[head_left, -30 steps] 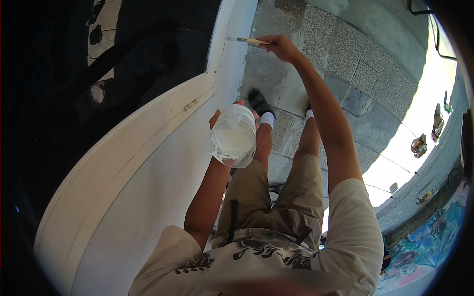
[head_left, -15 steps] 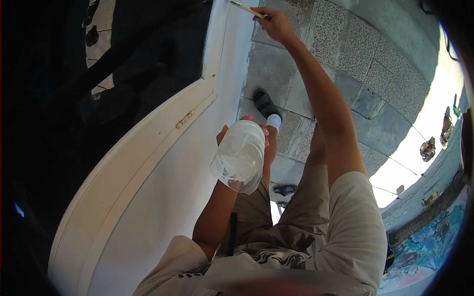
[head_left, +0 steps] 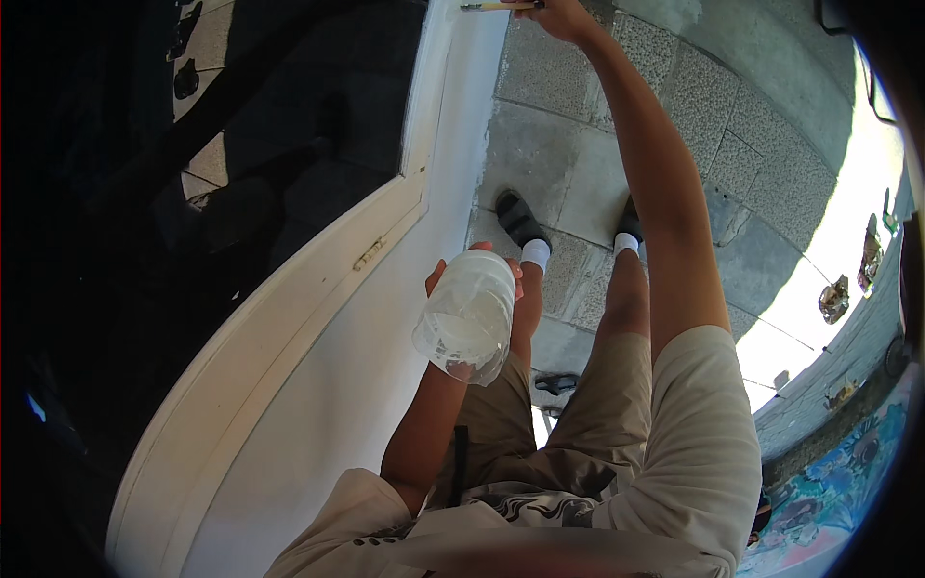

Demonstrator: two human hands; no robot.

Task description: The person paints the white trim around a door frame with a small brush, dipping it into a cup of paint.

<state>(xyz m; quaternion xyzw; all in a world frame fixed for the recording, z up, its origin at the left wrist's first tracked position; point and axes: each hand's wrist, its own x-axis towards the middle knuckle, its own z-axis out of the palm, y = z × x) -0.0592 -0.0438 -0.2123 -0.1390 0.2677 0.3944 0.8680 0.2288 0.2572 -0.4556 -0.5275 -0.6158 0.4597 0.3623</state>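
Observation:
My left hand [head_left: 516, 283] grips a translucent plastic container [head_left: 464, 318] with white paint inside, below the middle of the view; much of the hand is behind it. My right hand [head_left: 551, 14], at the top edge, pinches a paintbrush [head_left: 489, 7] with a pale handle. Its bristles are at the white-painted frame [head_left: 437, 77] beside a dark glass pane [head_left: 289, 116]; whether they touch it is unclear. A hinge [head_left: 369, 254] is on the frame, to the upper left of the container.
A white wall [head_left: 299, 405] runs below the frame. Grey paving [head_left: 540, 164] lies under my sandalled feet. At the right are a sunlit strip of ground, small crumpled objects [head_left: 833, 299], a low wall and a colourful painted surface [head_left: 848, 462].
My right hand with the brush has risen along the frame to the top edge of view. My left hand with the container appears lower in view than a second ago.

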